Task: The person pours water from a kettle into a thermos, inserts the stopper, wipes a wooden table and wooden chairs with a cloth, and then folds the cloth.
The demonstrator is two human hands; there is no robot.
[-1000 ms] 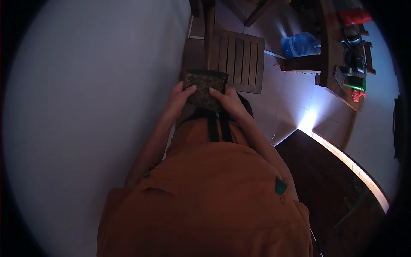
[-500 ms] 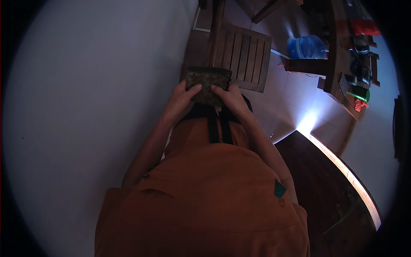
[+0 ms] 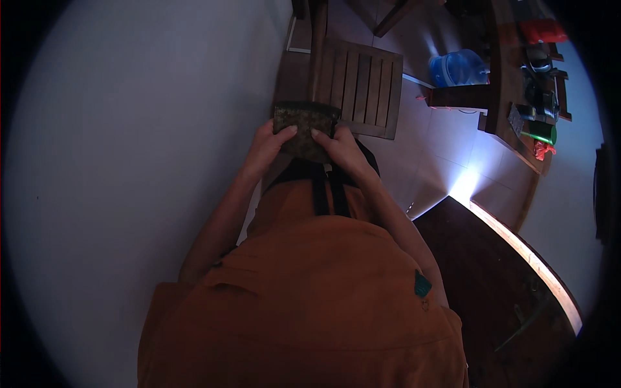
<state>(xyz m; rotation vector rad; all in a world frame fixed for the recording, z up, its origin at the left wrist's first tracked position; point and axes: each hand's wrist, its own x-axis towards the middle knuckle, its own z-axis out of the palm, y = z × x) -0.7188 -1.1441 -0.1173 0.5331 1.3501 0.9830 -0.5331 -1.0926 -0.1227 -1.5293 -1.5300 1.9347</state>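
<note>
A small camouflage-patterned pouch (image 3: 303, 137) with a dark band along its top edge is held level in front of my waist. My left hand (image 3: 263, 150) grips its left side, thumb flat on the near face. On the opposite side my right hand (image 3: 346, 152) holds it the same way, thumb also on the face. The other fingers of both hands are hidden behind the pouch. Its top edge looks closed, though the dim light makes this hard to judge.
Ahead stands a slatted wooden chair (image 3: 365, 87). A blue water jug (image 3: 459, 68) is on the tiled floor by a wooden table (image 3: 497, 71) bearing several items. A pale wall (image 3: 142, 161) runs close on my left. A dark door (image 3: 488, 271) stands at the right, light behind it.
The pouch and both hands have shifted slightly left in view, along with the chair and table. The two-handed grip looks the same.
</note>
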